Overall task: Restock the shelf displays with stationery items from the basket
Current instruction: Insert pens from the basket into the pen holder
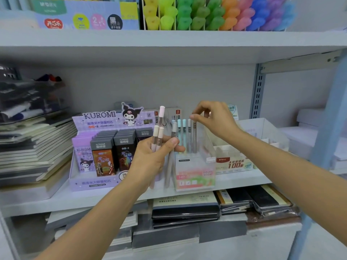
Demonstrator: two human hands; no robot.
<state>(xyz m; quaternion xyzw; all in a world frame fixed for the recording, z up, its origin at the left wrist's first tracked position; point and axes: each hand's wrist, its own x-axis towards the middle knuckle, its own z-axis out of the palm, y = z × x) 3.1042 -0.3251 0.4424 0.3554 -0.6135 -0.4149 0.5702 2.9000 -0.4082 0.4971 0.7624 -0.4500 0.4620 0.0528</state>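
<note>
On the middle shelf (242,182), left hand (148,158) grips held tubes (159,136): a bunch of pink, beige and grey ones, fingers curled round them, caps up, just left of clear box (195,177). One grey tube of the bunch sits lower, in front of the box's left edge. Boxed tubes (185,136) stand upright inside clear box, blue caps left, grey and brown right. Right hand (214,119) hovers over the box's right side, thumb and fingertips drawn close at the brown tube's top; cannot tell if it pinches or only touches. Kuromi display (97,119) is left of the box, partly behind left hand. Notebooks (32,147) are stacked far left. White carton (232,162) is right of clear box. Highlighters (206,15) are on the shelf above.
</note>
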